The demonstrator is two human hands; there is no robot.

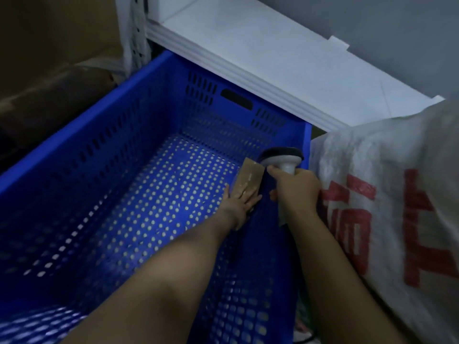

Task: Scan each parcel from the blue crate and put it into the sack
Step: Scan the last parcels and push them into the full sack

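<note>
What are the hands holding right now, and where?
Right hand grips the scanner by its handle. Left hand holds the brown parcel at its near end.

Brown parcel (pixel 249 178) — crate's (pixel 104 135) right wall

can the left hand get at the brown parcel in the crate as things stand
Probably yes: the left hand already lies on the brown parcel against the blue crate wall, with nothing between them. The right hand holds the scanner beside it.

Blue perforated crate (pixel 119 150) holding one brown parcel (pixel 249 181) against its right wall
</note>
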